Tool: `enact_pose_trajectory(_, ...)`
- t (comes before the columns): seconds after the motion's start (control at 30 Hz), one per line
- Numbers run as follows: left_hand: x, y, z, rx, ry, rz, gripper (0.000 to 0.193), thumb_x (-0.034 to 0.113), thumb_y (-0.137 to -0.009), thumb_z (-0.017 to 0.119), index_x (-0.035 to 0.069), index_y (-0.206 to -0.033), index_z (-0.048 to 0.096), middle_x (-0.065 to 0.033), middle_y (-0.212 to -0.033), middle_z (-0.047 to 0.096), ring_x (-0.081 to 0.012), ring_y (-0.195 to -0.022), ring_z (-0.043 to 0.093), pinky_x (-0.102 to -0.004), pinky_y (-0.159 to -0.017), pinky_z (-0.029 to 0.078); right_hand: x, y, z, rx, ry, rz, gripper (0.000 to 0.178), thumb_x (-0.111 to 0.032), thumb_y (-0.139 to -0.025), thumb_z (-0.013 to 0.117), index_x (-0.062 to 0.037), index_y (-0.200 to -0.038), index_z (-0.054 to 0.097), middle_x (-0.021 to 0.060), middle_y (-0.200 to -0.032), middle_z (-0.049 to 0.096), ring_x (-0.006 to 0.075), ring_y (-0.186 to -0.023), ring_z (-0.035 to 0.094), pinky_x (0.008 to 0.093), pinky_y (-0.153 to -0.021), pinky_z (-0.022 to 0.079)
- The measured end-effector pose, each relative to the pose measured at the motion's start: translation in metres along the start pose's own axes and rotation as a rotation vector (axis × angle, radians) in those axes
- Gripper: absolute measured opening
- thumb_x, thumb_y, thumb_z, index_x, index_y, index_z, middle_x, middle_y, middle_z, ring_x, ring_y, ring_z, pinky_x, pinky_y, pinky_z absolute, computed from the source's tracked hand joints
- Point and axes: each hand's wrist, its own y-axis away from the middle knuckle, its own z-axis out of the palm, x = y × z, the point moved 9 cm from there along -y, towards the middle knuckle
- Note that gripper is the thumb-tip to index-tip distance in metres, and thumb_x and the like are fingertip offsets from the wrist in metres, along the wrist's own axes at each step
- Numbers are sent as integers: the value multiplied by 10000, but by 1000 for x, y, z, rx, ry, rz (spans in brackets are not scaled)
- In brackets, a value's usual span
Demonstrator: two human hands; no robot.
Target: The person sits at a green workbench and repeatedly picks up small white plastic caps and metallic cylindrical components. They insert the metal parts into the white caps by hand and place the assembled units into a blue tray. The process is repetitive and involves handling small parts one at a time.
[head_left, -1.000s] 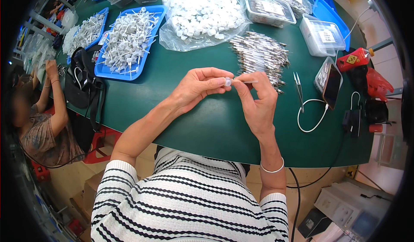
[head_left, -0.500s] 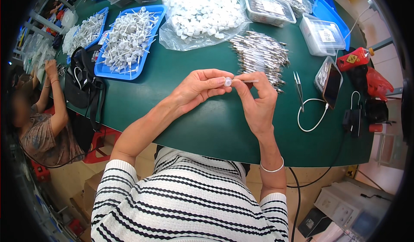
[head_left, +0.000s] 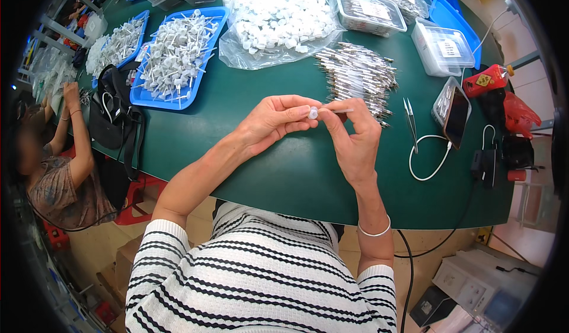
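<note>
Over the green table, my left hand (head_left: 278, 119) pinches a small white plastic cap (head_left: 313, 113) between thumb and fingers. My right hand (head_left: 354, 134) is closed on a thin metal rod (head_left: 342, 111), whose outer end sticks out past the fingers. The rod's inner end is hidden by my fingertips at the cap, so I cannot tell how far it sits inside. Just beyond my right hand lies a heap of thin metal rods (head_left: 355, 75). A clear bag of loose white caps (head_left: 284, 30) is farther back.
A blue tray (head_left: 188, 100) heaped with capped rods stands at the left, beside a black bag (head_left: 109, 104). To the right are tweezers (head_left: 411, 122), a white cable (head_left: 428, 179), a phone (head_left: 456, 119) and clear plastic boxes (head_left: 435, 60). A co-worker (head_left: 71, 173) sits far left.
My right fingers have shifted slightly along the rod, so a shorter end shows beyond them. The cap has turned a little. Both arms stay in place.
</note>
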Motion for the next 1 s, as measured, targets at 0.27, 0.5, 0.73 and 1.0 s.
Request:
enact_pose_trajectory(0.27, 0, 0, -3, 15, 5, 9, 248, 96, -894, 607, -43, -1100, 602, -96, -967, 657, -131, -861, 651, -220, -804, 546, 3, 1, 0, -1, -23, 42, 58, -33, -799, 688, -2, -834, 654, 78, -774, 618, 176, -695, 571, 263, -574, 493)
enact_pose_trajectory(0.5, -1, -1, -4, 11, 8, 9, 246, 96, -893, 608, -41, -1097, 602, -100, -974, 655, -136, -880, 650, -222, -808, 546, 8, 2, 1, 2, -36, 91, 57, -38, -806, 685, -2, -840, 657, 76, -779, 624, 160, -689, 574, 256, -578, 489)
enact_pose_trajectory(0.73, 1, 1, 0, -4, 15, 23, 239, 92, -890, 611, -41, -1089, 604, -102, -992, 651, -126, -877, 643, -224, -814, 542, 8, 4, 5, -14, -53, 100, 70, -36, -801, 691, 0, -852, 660, 80, -795, 627, 153, -694, 583, 255, -581, 481)
enact_pose_trajectory(1.0, 20, 5, -2, 31, -142, 214, 216, 55, -866, 631, -9, -1072, 616, -83, -1000, 651, -121, -885, 627, -241, -819, 519, 20, 4, 9, -27, -233, 152, 95, -31, -812, 679, -14, -905, 677, 48, -813, 639, 116, -732, 588, 230, -627, 462)
